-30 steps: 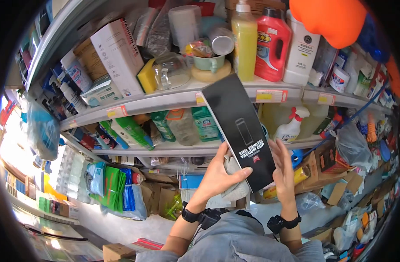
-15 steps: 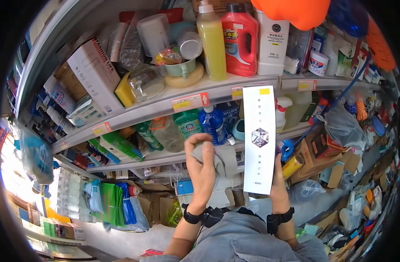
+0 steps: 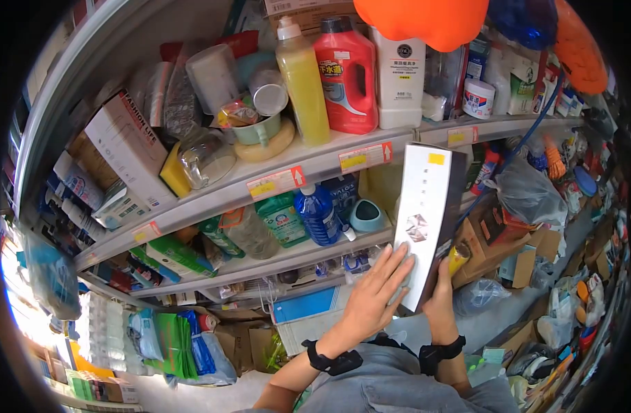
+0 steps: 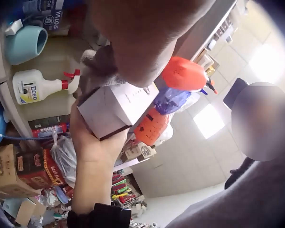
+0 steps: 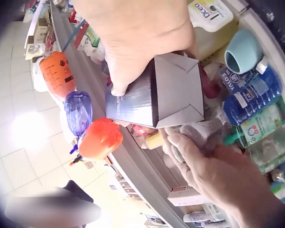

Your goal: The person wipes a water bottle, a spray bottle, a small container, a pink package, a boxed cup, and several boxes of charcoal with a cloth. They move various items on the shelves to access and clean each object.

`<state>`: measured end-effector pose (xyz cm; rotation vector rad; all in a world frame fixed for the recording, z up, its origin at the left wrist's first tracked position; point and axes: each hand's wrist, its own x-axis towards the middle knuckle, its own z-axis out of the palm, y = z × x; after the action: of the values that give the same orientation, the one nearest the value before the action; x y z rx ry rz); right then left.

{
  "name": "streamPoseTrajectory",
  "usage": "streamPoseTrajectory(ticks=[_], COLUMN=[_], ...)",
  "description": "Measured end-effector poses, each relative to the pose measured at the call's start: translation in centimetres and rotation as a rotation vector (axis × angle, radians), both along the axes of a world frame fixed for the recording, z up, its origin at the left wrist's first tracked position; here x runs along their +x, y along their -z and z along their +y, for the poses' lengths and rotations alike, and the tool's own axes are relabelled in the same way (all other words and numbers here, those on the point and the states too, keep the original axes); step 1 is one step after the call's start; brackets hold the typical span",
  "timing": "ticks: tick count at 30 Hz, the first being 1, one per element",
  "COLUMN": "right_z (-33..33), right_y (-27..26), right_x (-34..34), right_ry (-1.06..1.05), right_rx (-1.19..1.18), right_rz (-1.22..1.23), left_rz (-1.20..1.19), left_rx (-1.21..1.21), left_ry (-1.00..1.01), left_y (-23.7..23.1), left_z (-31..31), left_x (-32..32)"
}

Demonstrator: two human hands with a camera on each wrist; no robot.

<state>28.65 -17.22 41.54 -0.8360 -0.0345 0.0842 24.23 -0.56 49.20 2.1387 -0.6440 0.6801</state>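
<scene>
My right hand (image 3: 440, 297) grips the lower end of a tall vacuum cup box (image 3: 417, 213), its narrow white side facing me and a black face turned to the right. The box stands nearly upright, tilted slightly. My left hand (image 3: 376, 294) lies against the white side, fingers extended over its lower part. A grey cloth (image 5: 204, 135) is held in that left hand, next to the box; in the head view the hand mostly hides it. The right wrist view shows the box's folded grey-white end (image 5: 178, 90), with the right thumb on the dark face.
Shelves ahead hold a yellow liquid bottle (image 3: 303, 82), a red jug (image 3: 344, 79) and a white bottle (image 3: 400, 82). Below are a blue bottle (image 3: 317, 217) and a teal container (image 3: 368, 215). An orange object (image 3: 425, 22) hangs overhead. Cardboard boxes (image 3: 491, 237) sit at right.
The box has turned from its black printed face to its white narrow side. My left hand let go of the box, drew back with the cloth, then came against the white side. The view shifted right.
</scene>
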Motion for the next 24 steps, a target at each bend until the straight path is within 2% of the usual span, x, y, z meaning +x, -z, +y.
streamPoseTrajectory(ticks=[3, 4, 6, 8, 13, 20, 22, 24], right_z=[-0.8, -1.5, -1.7, -1.9, -2.4, -4.1, -5.0, -6.2], right_y=[-0.8, -0.4, -1.1, -1.6, -1.9, -2.5, -2.0, -1.1], right_x=[0.3, 0.7, 1.0, 1.5, 2.1, 2.0, 2.2, 2.1], right_ry=[0.043, 0.01, 0.042, 0.063, 0.075, 0.293, 0.428, 0.427], right_rx=[0.092, 0.031, 0.033, 0.03, 0.076, 0.182, 0.059, 0.0], right_rz=[-0.03, -0.121, -0.133, -0.17, -0.144, -0.051, -0.075, -0.125], left_rz=[0.096, 0.156, 0.247, 0.268, 0.417, 0.495, 0.591, 0.666], left_rx=[-0.097, -0.168, -0.3, -0.358, -0.515, -0.547, -0.525, -0.505], left_ry=[0.039, 0.002, -0.117, -0.155, -0.261, -0.256, -0.243, -0.211], left_y=[1.4, 1.6, 2.2, 3.1, 4.2, 5.7, 6.1, 6.3], left_z=[0.7, 1.0, 2.1, 2.7, 3.5, 3.9, 4.2, 4.0], left_x=[-0.1, -0.3, -0.6, -0.7, -0.9, -0.8, -0.9, -1.1])
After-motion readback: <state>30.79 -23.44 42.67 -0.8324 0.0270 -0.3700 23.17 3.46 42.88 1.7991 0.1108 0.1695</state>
